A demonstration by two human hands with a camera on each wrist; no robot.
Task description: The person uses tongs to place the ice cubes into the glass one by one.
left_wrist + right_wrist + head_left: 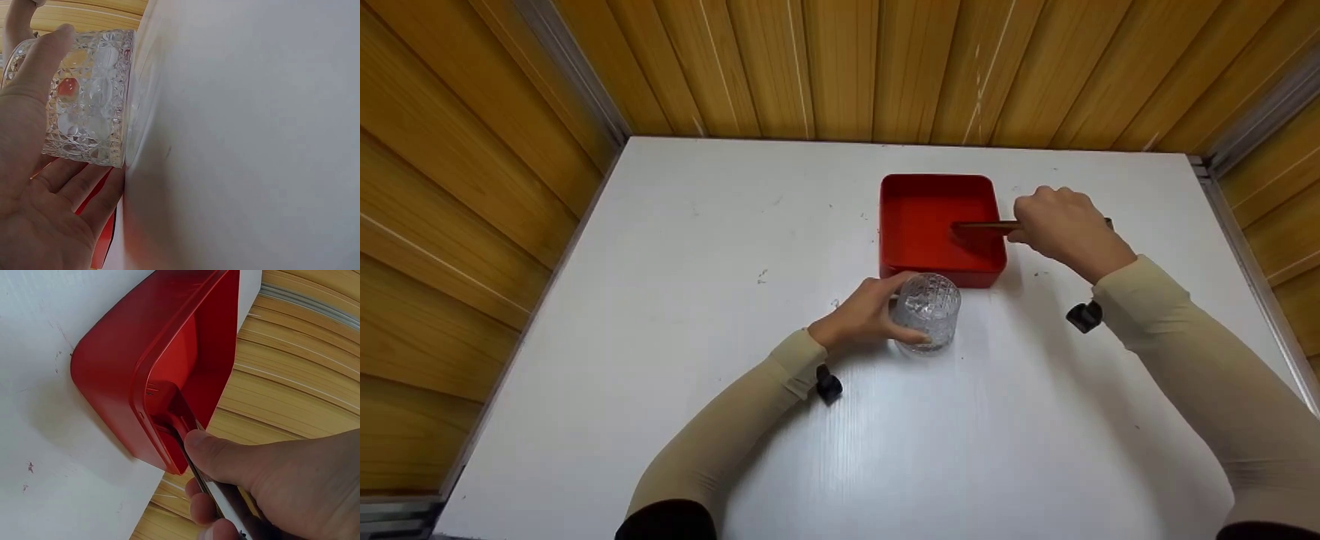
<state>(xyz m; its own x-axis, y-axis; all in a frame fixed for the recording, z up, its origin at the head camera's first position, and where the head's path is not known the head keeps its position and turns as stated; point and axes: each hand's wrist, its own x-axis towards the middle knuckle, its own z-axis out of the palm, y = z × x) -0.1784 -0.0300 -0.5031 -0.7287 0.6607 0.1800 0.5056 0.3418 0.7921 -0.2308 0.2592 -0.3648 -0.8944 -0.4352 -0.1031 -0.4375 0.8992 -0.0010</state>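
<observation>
A clear patterned glass tumbler (930, 311) stands upright on the white table, just in front of a red square box (941, 277). My left hand (874, 311) holds the tumbler from its left side, with the thumb on the near side and the fingers on the far side. Shiny metal tongs (197, 464) are gripped in my right hand (1065, 225). They reach over the box's right wall, and their tips (163, 394) are down inside the box. Whether the tips pinch anything is hard to see. What lies in the tumbler cannot be made out.
The white table (697, 262) carries small dark marks. Yellow wood-look panels (840, 67) rise behind it and at both sides, with grey metal edging at the corners. A small black camera (829, 385) hangs at the left wrist, another (1084, 316) at the right.
</observation>
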